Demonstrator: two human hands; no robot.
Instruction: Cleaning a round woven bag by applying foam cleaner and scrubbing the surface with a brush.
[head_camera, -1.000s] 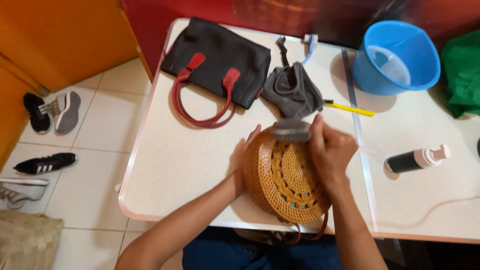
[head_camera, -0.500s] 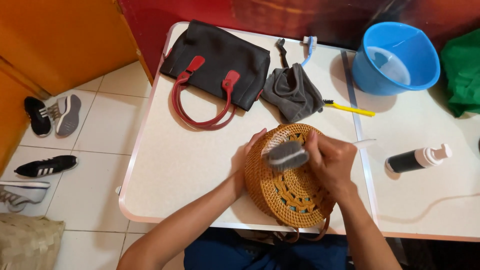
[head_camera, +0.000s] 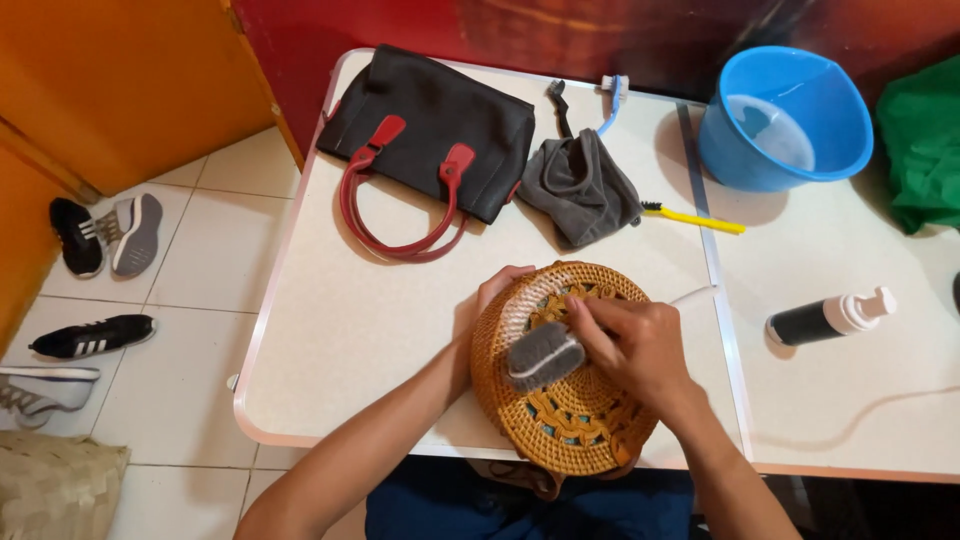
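A round woven rattan bag (head_camera: 560, 420) lies flat on the pale table (head_camera: 360, 320) near its front edge. My left hand (head_camera: 490, 295) grips the bag's left rim and steadies it. My right hand (head_camera: 635, 345) is closed around a white-handled brush with grey bristles (head_camera: 543, 356), whose head presses on the middle of the bag's woven face. White foam streaks show on the bag's upper left part.
A black handbag with red handles (head_camera: 430, 130), a grey cloth (head_camera: 580, 185), a blue toothbrush (head_camera: 610, 100) and a yellow toothbrush (head_camera: 695, 218) lie at the back. A blue bucket (head_camera: 785, 115), a foam pump bottle (head_camera: 830, 315) and green fabric (head_camera: 925, 140) are on the right. Shoes (head_camera: 105, 230) lie on the floor.
My right hand has drawn the brush from the bag's far rim down toward its middle. The bag has shifted slightly toward me under my left hand.
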